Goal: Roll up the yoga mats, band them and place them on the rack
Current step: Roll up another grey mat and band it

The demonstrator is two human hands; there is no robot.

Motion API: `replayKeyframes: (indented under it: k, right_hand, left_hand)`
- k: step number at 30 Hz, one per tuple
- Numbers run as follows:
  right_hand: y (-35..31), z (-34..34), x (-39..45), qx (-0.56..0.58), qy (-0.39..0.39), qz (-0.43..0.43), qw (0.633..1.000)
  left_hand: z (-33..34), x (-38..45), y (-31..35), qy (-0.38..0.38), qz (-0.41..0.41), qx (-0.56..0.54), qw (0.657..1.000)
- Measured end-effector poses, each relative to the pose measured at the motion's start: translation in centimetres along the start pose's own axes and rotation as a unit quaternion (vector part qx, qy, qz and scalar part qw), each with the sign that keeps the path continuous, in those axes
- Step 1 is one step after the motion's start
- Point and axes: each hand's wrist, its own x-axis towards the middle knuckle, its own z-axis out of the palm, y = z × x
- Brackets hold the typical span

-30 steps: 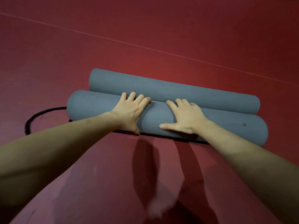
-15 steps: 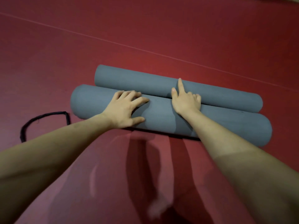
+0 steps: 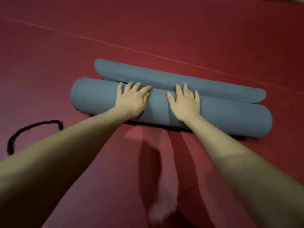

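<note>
A grey yoga mat lies on the red floor, rolled into a thick near roll (image 3: 230, 119). Its far end (image 3: 164, 78) curls up in a smaller fold right behind the roll. My left hand (image 3: 133, 99) rests flat on top of the near roll, fingers spread toward the seam between roll and fold. About a hand's width to the right, my right hand (image 3: 185, 102) presses on the same roll with straight fingers. A black band (image 3: 24, 130) lies loose on the floor to the left, apart from the mat. Something black shows as a strip under the roll's near edge (image 3: 164, 126).
Red padded floor (image 3: 82, 38) stretches all around, with a thin pale seam line (image 3: 115, 45) running diagonally behind the mat. My two forearms reach in from the bottom corners. No rack is in view.
My right hand drew back from the far fold and now lies flat on the near roll. My left hand slid forward to the roll's top. The far fold looks flatter.
</note>
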Motion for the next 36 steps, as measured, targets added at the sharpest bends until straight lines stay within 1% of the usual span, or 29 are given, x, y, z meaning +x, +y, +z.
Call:
replayKeyframes:
  k: [2, 5, 7, 8, 10, 11, 12, 14, 15, 16, 18, 20, 23, 24, 29, 32, 36]
  right_hand:
    - [0.2, 0.0, -0.4, 0.01, -0.003, -0.023, 1.0]
    - [0.8, 0.6, -1.9, 0.022, 0.041, -0.083, 0.996]
    - [1.4, 1.3, -2.9, -0.015, 0.055, -0.122, 0.991]
    - [1.7, 1.7, -3.2, -0.049, 0.053, -0.134, 0.988]
    - [2.0, 1.9, -2.9, -0.112, 0.048, -0.139, 0.983]
    - [2.0, 1.9, -2.5, -0.131, 0.047, -0.137, 0.981]
    - [1.8, 1.8, -2.0, -0.143, 0.043, -0.132, 0.98]
    - [1.6, 1.5, -0.8, -0.161, 0.026, -0.122, 0.979]
    - [1.5, 1.3, -0.2, -0.169, 0.018, -0.117, 0.978]
    - [1.4, 1.0, 0.4, -0.18, 0.014, -0.116, 0.977]
    - [1.2, 0.5, 0.9, -0.214, 0.02, -0.126, 0.968]
    - [1.2, 0.6, 0.9, -0.247, 0.043, -0.137, 0.958]
    - [1.4, 0.8, 0.0, -0.261, 0.077, -0.143, 0.952]
    - [1.6, 0.8, -0.4, -0.259, 0.078, -0.15, 0.951]
    - [2.3, 0.0, -2.9, -0.233, 0.051, -0.2, 0.95]
    - [2.0, -0.8, -5.1, -0.223, 0.014, -0.211, 0.952]
    - [1.7, -1.7, -7.7, -0.229, -0.011, -0.232, 0.946]
  left_hand:
    - [-0.6, 1.9, 0.1, -0.035, -0.012, -0.008, 0.999]
    - [-1.2, 3.6, 0.3, -0.046, -0.039, -0.011, 0.998]
    - [-1.0, 3.9, 0.6, -0.021, -0.057, -0.012, 0.998]
    - [-0.8, 3.7, 0.8, 0.006, -0.058, -0.008, 0.998]
    - [-0.3, 2.8, 0.6, 0.072, -0.031, -0.007, 0.997]
    - [-0.2, 2.4, 0.2, 0.086, 0.001, -0.007, 0.996]
    - [-0.2, 1.9, -0.1, 0.072, 0.039, 0.001, 0.997]
    - [-0.5, 1.5, -0.7, -0.004, 0.098, 0.066, 0.993]
    - [-0.7, 1.6, -0.8, -0.031, 0.112, 0.115, 0.987]
    - [-0.9, 1.9, -0.8, -0.044, 0.117, 0.156, 0.98]
    - [-1.2, 2.3, -0.4, -0.039, 0.11, 0.207, 0.971]
    - [-1.1, 2.3, 0.2, -0.023, 0.1, 0.227, 0.968]
    - [-0.8, 1.2, 0.5, -0.002, 0.103, 0.233, 0.967]
    - [-0.7, 0.7, 0.5, 0.001, 0.106, 0.226, 0.968]
    - [-1.1, -1.9, 0.4, -0.038, 0.115, 0.187, 0.975]
    - [-1.6, -3.8, 0.5, -0.062, 0.122, 0.181, 0.974]
    - [-2.2, -6.6, 0.2, -0.079, 0.151, 0.18, 0.969]
